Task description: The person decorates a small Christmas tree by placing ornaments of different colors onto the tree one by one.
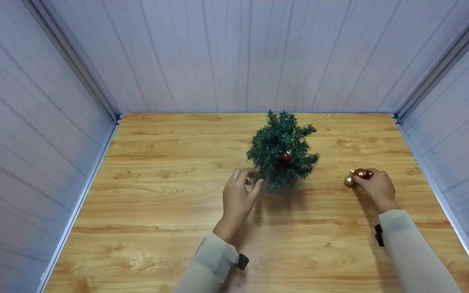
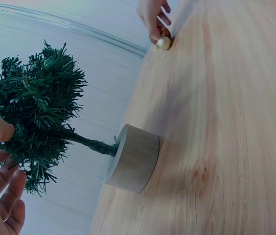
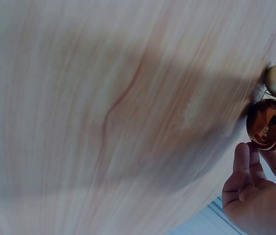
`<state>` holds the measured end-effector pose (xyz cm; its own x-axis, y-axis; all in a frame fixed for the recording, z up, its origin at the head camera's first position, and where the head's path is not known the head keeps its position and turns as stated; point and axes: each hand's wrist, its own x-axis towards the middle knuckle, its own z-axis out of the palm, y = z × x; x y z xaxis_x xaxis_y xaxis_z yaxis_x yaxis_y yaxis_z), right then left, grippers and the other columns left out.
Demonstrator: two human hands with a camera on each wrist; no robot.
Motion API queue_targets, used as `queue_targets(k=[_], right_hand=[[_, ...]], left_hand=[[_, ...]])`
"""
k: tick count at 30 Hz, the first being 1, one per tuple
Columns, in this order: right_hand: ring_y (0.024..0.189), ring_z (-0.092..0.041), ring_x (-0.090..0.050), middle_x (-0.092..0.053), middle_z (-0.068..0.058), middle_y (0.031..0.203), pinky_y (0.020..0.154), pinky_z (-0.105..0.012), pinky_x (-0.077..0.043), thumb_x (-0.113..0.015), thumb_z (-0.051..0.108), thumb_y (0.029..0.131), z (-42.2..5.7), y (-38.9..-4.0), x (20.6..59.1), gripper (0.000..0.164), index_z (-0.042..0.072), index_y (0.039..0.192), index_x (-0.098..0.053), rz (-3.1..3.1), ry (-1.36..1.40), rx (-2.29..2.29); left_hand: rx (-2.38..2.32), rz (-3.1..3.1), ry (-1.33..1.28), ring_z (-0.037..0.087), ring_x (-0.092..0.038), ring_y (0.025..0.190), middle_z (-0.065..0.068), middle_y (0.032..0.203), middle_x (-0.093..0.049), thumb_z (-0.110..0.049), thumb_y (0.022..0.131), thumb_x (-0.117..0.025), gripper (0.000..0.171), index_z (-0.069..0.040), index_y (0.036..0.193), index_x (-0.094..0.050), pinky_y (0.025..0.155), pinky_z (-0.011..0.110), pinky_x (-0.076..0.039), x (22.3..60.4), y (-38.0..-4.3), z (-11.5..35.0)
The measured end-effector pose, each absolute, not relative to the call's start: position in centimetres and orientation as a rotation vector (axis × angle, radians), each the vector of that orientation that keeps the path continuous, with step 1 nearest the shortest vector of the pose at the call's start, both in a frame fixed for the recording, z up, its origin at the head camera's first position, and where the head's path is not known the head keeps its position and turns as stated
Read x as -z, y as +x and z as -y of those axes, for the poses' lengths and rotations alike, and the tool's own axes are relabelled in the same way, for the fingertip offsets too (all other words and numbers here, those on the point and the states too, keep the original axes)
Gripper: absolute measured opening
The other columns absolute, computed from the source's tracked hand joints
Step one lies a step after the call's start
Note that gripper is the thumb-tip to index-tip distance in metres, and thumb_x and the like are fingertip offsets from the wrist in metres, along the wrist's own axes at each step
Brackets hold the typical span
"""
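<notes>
The head view shows, nearest, a pale left sleeve (image 1: pixel 208 268) and a pale right sleeve (image 1: pixel 417 256), each with a small black piece at the cuff, the left one (image 1: pixel 242 261) and the right one (image 1: pixel 379 236); a short line of dark marks (image 1: pixel 200 245) on the left cuff is too small to read. Beyond its cuff, the left hand (image 1: pixel 236 199) reaches to the lower left of a small green artificial tree (image 1: pixel 273 142), thumb and forefinger nearly together with a branch tip pinched between them, while its other fingers (image 2: pixel 11 193) curl loosely under the foliage. Well to the right, the right hand (image 1: pixel 379 189) has its thumb and fingers closed on a glossy copper-coloured ball (image 1: pixel 360 174); a smaller gold ball (image 1: pixel 349 180) with a thin thread loop touches it and sits at the surface of the bench (image 1: pixel 157 203). The tree stands upright just right of the middle of the wood-grain bench, its thin trunk (image 2: pixel 91 143) set in a round, plain base (image 2: pixel 135 159), and a red ball (image 1: pixel 286 158) hangs in the front of its branches. Farthest off, a white panelled back wall (image 1: pixel 226 57) rises behind the bench.
</notes>
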<state>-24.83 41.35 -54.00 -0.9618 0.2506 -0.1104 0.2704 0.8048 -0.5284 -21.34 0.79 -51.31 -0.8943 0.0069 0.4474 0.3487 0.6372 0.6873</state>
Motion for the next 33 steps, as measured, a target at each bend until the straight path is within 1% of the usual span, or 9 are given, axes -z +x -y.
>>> queue_targets(k=[3,8,12,15,18,22,25,28,33], right_hand=[[0.114,-0.051,-0.053,-0.050,-0.036,0.129,0.092,-0.061,-0.045,-0.056,0.046,0.096,-41.6,-24.7,54.0,0.071,-0.007,0.141,-0.044,-2.962,0.425,0.877],[0.111,-0.049,-0.055,-0.054,-0.034,0.126,0.090,-0.059,-0.045,-0.057,0.046,0.096,-41.8,-24.3,53.8,0.070,-0.006,0.139,-0.043,-2.975,0.442,0.955],[0.105,-0.044,-0.057,-0.054,-0.031,0.122,0.085,-0.057,-0.047,-0.057,0.044,0.096,-41.7,-24.1,53.5,0.068,-0.003,0.142,-0.041,-3.008,0.430,1.023],[0.099,-0.041,-0.057,-0.055,-0.029,0.119,0.081,-0.054,-0.047,-0.057,0.042,0.097,-41.5,-23.9,53.3,0.064,0.000,0.143,-0.043,-3.060,0.394,1.042],[0.097,-0.038,-0.058,-0.056,-0.027,0.118,0.078,-0.048,-0.047,-0.059,0.040,0.096,-41.2,-23.6,53.3,0.059,0.002,0.140,-0.048,-3.110,0.370,1.052],[0.092,-0.031,-0.059,-0.061,-0.023,0.114,0.071,-0.035,-0.046,-0.061,0.040,0.095,-40.6,-23.3,53.1,0.055,0.003,0.134,-0.051,-3.133,0.379,1.100],[0.088,-0.025,-0.058,-0.062,-0.020,0.111,0.066,-0.026,-0.044,-0.062,0.041,0.094,-40.2,-23.1,53.1,0.054,0.004,0.131,-0.051,-3.119,0.414,1.144],[0.087,-0.021,-0.056,-0.062,-0.017,0.110,0.064,-0.022,-0.043,-0.063,0.042,0.094,-39.7,-22.9,53.0,0.053,0.005,0.131,-0.051,-3.114,0.467,1.179],[0.088,-0.019,-0.055,-0.061,-0.017,0.107,0.069,-0.021,-0.041,-0.066,0.038,0.092,-38.8,-22.5,53.1,0.052,0.002,0.128,-0.052,-3.138,0.545,1.243]], left_hand=[[1.133,2.455,-0.287,0.011,-0.060,0.079,-0.001,0.097,-0.062,-0.027,0.090,-0.073,0.023,-0.019,0.111,-0.067,0.064,0.028,-0.049,51.3,-21.3,-0.8],[1.132,2.472,-0.278,0.013,-0.061,0.079,-0.001,0.096,-0.062,-0.029,0.090,-0.072,0.023,-0.019,0.110,-0.068,0.064,0.029,-0.049,51.3,-21.3,-0.8],[1.147,2.487,-0.267,0.013,-0.061,0.080,-0.002,0.098,-0.063,-0.030,0.091,-0.071,0.023,-0.018,0.111,-0.068,0.065,0.030,-0.050,51.4,-21.3,-0.8],[1.145,2.484,-0.270,0.013,-0.061,0.080,-0.002,0.098,-0.063,-0.030,0.091,-0.071,0.023,-0.018,0.111,-0.068,0.065,0.029,-0.049,51.4,-21.4,-0.7],[1.129,2.480,-0.270,0.012,-0.060,0.079,-0.003,0.096,-0.062,-0.030,0.091,-0.071,0.022,-0.019,0.110,-0.067,0.065,0.029,-0.049,51.4,-21.4,-0.8],[1.120,2.481,-0.264,0.011,-0.059,0.079,-0.005,0.095,-0.062,-0.031,0.091,-0.071,0.022,-0.020,0.109,-0.067,0.065,0.028,-0.049,51.4,-21.5,-0.8],[1.123,2.480,-0.264,0.011,-0.060,0.080,-0.005,0.096,-0.062,-0.031,0.091,-0.071,0.022,-0.019,0.109,-0.068,0.066,0.029,-0.049,51.4,-21.6,-0.7],[1.126,2.478,-0.264,0.012,-0.061,0.080,-0.005,0.096,-0.063,-0.031,0.091,-0.071,0.022,-0.019,0.109,-0.068,0.067,0.029,-0.050,51.5,-21.6,-0.7],[1.135,2.487,-0.263,0.016,-0.063,0.081,-0.005,0.095,-0.062,-0.030,0.092,-0.070,0.019,-0.020,0.108,-0.067,0.068,0.028,-0.050,51.5,-21.5,-0.7]])
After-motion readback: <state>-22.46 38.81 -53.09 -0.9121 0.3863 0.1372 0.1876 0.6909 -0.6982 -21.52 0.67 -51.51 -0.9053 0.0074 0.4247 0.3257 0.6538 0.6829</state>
